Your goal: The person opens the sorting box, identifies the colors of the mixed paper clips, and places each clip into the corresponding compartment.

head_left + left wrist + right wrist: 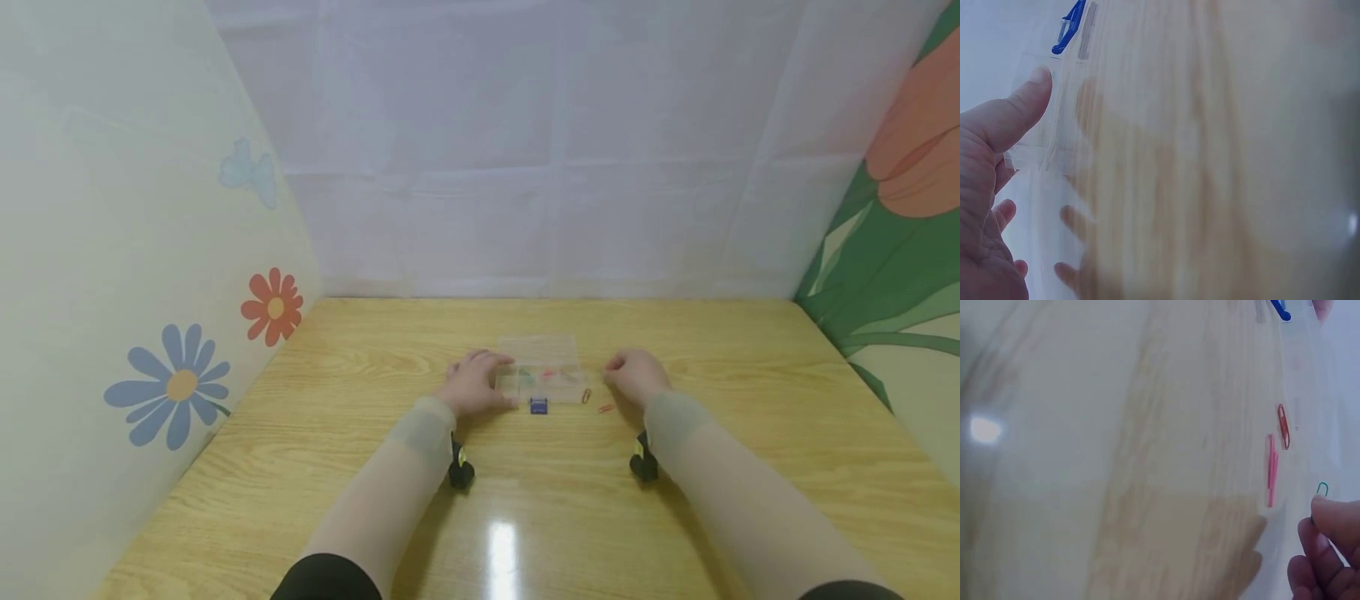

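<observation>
A clear plastic box (508, 385) with compartments stands on the table, its lid (536, 344) apparently folded back. Green and pink bits show inside, too small to tell. The blue latch (538, 406) is at the box's front. My left hand (474, 387) holds the box's left end, thumb (1032, 97) at the front corner and fingers farther back. Right of the box, my right hand (636, 379) pinches a green paper clip (1322, 487) between thumb and forefinger. A red paper clip (1284, 427) and a pink paper clip (1272, 470) lie near the box's front right corner.
The wood-grained table (360, 483) runs back to a white cloth backdrop (480, 167). Flower-printed panels stand at the left (112, 250) and right (900, 250). A black wrist camera (461, 475) is strapped under each wrist.
</observation>
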Demonstrator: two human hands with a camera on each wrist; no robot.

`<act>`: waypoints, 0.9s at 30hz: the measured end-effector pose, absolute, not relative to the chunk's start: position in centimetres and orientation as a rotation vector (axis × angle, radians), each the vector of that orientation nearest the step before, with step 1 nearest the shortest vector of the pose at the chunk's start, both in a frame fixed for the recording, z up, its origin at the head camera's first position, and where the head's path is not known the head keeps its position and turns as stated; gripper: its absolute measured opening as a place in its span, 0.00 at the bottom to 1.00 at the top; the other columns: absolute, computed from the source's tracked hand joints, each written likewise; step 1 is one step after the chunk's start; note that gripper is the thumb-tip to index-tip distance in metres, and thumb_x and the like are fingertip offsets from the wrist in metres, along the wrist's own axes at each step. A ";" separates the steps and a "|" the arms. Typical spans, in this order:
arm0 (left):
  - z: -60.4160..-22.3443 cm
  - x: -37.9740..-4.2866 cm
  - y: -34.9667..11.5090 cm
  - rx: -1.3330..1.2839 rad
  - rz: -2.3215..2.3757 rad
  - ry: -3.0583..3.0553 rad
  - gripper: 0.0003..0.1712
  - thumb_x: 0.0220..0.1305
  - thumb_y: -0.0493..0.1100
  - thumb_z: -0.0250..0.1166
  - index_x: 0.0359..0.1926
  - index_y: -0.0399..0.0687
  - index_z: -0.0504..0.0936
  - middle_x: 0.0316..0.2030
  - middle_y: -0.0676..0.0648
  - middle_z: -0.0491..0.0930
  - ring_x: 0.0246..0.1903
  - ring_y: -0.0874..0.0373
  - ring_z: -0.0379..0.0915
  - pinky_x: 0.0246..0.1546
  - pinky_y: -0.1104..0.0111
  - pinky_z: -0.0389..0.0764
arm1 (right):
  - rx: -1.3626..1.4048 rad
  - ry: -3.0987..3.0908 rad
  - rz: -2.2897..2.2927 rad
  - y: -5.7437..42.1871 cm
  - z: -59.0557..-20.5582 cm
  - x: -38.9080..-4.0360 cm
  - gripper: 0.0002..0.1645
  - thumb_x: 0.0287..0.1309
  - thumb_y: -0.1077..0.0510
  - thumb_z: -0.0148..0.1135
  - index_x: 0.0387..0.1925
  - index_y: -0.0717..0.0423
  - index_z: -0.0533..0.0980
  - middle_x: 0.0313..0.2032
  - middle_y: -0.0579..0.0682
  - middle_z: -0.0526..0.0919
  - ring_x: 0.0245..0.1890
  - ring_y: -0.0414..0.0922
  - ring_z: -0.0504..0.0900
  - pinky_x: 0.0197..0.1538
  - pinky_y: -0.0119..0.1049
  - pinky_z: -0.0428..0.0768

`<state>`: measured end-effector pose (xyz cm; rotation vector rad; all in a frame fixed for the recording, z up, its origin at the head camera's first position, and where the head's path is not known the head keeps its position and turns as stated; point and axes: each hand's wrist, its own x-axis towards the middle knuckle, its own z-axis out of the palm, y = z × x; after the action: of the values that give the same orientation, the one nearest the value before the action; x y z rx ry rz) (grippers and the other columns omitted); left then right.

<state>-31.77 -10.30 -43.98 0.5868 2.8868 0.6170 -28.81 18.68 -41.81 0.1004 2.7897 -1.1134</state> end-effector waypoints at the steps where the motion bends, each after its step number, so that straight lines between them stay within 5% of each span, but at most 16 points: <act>1: -44.0 -31.8 -10.3 0.586 0.616 2.887 0.45 0.48 0.64 0.72 0.67 0.62 0.68 0.67 0.53 0.65 0.71 0.50 0.47 0.66 0.43 0.45 | 0.092 2.792 -1.118 18.6 -41.7 -28.8 0.12 0.60 0.57 0.61 0.43 0.61 0.78 0.45 0.59 0.80 0.46 0.57 0.75 0.50 0.52 0.73; 27: -43.9 -31.7 -10.2 0.588 0.601 2.898 0.46 0.47 0.65 0.73 0.67 0.61 0.68 0.67 0.53 0.65 0.71 0.50 0.47 0.66 0.41 0.46 | 0.020 2.773 -1.192 17.0 -40.7 -29.0 0.12 0.64 0.56 0.58 0.44 0.60 0.77 0.43 0.56 0.81 0.43 0.52 0.76 0.49 0.47 0.74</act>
<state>-31.68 -10.17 -43.94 0.5880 2.8982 0.6009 -29.01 16.97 -40.66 0.0202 2.7729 -1.1919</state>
